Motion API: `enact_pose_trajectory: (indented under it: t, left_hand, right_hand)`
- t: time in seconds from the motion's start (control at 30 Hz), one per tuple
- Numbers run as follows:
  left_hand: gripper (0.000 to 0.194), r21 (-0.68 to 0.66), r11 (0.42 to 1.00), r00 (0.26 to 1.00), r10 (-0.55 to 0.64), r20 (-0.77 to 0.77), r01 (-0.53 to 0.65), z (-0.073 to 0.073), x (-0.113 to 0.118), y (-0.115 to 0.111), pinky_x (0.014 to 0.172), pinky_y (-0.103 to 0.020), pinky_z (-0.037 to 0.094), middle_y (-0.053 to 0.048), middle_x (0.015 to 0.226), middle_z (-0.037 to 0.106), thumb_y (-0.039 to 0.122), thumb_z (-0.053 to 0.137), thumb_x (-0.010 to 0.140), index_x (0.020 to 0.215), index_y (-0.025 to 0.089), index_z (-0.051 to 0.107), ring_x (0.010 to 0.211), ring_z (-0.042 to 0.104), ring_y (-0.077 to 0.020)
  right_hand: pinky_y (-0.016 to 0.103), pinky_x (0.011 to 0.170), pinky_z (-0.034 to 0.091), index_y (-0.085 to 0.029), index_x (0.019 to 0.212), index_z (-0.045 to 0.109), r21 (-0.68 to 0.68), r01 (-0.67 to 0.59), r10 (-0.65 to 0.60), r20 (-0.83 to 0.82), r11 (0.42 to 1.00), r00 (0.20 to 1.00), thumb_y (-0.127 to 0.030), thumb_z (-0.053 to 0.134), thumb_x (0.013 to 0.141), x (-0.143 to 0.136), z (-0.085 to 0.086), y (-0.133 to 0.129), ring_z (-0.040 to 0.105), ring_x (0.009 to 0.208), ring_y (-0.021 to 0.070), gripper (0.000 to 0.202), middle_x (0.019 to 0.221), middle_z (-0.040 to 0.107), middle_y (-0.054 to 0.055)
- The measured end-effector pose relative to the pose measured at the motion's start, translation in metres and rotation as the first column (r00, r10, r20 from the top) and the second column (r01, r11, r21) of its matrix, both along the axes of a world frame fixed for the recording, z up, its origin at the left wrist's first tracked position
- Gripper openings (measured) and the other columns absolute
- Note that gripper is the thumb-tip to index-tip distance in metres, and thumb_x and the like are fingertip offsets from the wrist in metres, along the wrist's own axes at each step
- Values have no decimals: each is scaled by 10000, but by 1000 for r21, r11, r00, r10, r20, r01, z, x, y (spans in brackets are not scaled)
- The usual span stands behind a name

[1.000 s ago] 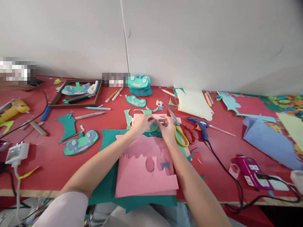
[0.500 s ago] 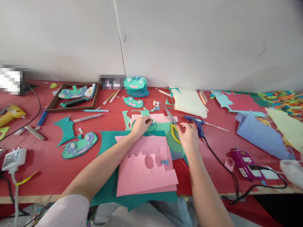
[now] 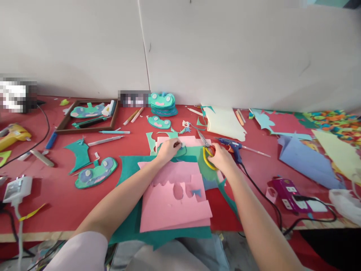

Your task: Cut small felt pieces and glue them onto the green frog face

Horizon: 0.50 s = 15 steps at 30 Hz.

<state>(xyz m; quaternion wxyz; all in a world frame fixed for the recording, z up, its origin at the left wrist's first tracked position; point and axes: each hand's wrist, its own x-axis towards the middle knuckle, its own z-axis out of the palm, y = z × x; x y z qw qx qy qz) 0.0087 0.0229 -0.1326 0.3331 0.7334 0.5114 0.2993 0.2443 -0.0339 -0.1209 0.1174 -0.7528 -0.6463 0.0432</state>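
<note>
My left hand is closed in a pinch above a green felt frog-face piece, which lies partly hidden beneath it. A small pale spot shows at the fingertips; what they pinch is too small to make out. My right hand is closed around the red and yellow handles of scissors, whose blades point up and left. Below my hands lies a pink felt sheet with cut-out holes, on top of a dark green felt sheet.
Finished frog faces are stacked by the wall, with another frog face at left. A blue glue gun lies right of the scissors, its cord running to a purple power strip. A wooden frame holds markers.
My right hand has shifted slightly down and its fingers have moved further onto the scissor handles. A dark green strip now shows beside the right forearm. My left hand stays in place.
</note>
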Motion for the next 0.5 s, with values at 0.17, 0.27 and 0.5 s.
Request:
enact_pose_trajectory:
  t: [0.17,0.27,0.5]
  left_hand:
    - [150,1,1000,1000,-7,6,7,0,0,0,637,-246,459,-29,761,684,236,512,802,838,184,648,684,614,-157]
    - [143,0,1000,1000,-3,9,3,0,0,1,642,-244,459,-26,756,682,232,516,801,834,187,648,695,615,-158]
    - [130,1,1000,999,27,39,-27,6,0,-5,602,-229,453,-18,762,665,246,520,815,831,185,633,646,594,-139]
  right_hand:
    - [369,715,465,-170,1246,520,212,89,-69,-100,973,993,-255,621,727,3,11,-6,619,844,274,535,1023,610,152]
    - [401,804,472,-184,1228,542,352,173,-60,-309,920,949,-216,631,684,-8,22,-11,613,905,268,552,1029,634,132]
    - [216,373,342,-214,979,558,100,172,47,-956,980,290,-465,659,690,-68,30,-2,398,405,82,397,572,465,-60]
